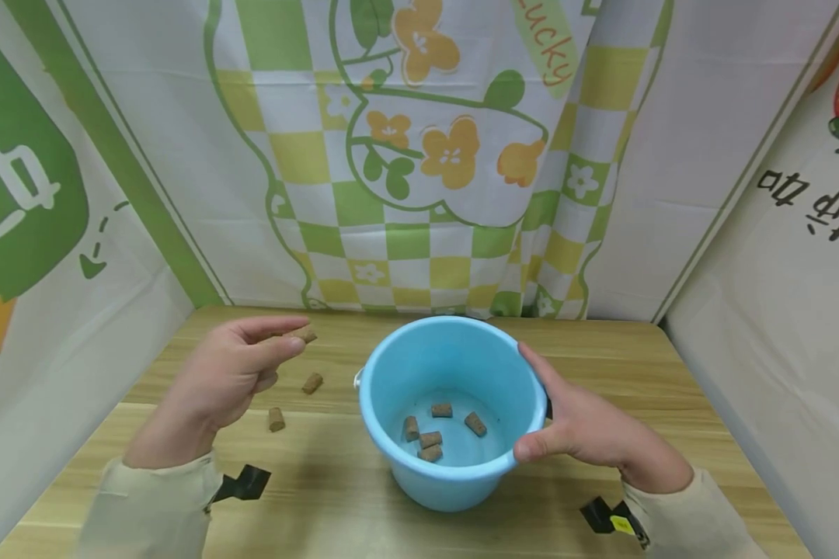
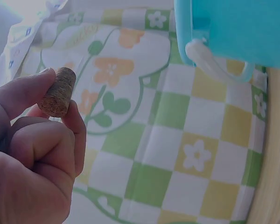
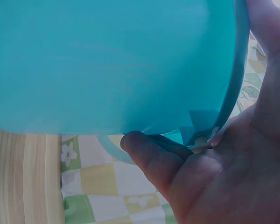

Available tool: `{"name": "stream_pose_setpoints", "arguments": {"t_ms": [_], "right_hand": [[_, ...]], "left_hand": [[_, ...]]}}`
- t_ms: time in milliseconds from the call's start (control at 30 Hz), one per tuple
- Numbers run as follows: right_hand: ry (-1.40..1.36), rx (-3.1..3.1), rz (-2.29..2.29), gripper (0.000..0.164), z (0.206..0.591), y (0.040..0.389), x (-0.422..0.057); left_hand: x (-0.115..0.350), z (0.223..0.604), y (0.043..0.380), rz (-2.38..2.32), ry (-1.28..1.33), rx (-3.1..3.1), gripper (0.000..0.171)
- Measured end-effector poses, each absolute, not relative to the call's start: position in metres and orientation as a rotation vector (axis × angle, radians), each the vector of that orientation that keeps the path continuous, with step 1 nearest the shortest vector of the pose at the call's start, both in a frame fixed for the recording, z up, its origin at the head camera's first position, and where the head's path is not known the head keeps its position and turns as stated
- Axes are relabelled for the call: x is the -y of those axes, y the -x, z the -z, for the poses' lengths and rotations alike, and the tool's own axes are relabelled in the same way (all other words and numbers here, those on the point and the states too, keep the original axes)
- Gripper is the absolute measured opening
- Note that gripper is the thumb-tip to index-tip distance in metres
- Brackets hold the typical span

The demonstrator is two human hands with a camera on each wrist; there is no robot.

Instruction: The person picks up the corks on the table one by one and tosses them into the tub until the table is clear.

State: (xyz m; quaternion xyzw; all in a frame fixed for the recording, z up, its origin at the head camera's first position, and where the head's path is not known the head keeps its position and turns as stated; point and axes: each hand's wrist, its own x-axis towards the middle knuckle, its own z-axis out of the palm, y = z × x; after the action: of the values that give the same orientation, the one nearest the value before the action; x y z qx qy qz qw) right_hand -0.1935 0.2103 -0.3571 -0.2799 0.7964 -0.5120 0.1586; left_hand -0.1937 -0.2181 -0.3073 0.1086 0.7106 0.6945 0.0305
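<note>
Between thumb and fingers, my left hand [image 1: 227, 369] pinches a cork [image 1: 304, 334], raised over the table to the left of a light blue bucket [image 1: 447, 485]. That cork [image 2: 58, 92] shows up close in the left wrist view. My right hand [image 1: 587, 423] holds the bucket's right rim, thumb at the near side and fingers toward the far side. In the right wrist view, fingers [image 3: 151, 161] lie against the bucket's outer wall. Several corks [image 1: 441, 410] lie on the bucket's floor. Two more corks, one nearer [image 1: 276, 419] and one farther [image 1: 312, 383], lie on the table below my left hand.
The wood-grain table [image 1: 335, 497] ends at a checked, flowered curtain [image 1: 419, 256] behind the bucket. Printed cloth walls [image 1: 776, 310] stand on both sides. A white handle [image 2: 214, 63] hangs at the bucket's rim on the left.
</note>
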Motion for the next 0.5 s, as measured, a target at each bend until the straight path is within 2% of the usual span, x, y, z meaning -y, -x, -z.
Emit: {"name": "stream_pose_setpoints", "arguments": {"t_ms": [267, 500], "right_hand": [[0.817, -2.282, 1.463, 0.127, 0.357, 0.193, -0.211], [0.823, -2.275, 1.464, 0.127, 0.357, 0.194, -0.211]], "left_hand": [[0.187, 0.292, 0.2, -1.878, -0.38, -2.388, 0.041], [0.164, 0.283, 0.203, -1.69, -0.403, -2.486, 0.037]]}}
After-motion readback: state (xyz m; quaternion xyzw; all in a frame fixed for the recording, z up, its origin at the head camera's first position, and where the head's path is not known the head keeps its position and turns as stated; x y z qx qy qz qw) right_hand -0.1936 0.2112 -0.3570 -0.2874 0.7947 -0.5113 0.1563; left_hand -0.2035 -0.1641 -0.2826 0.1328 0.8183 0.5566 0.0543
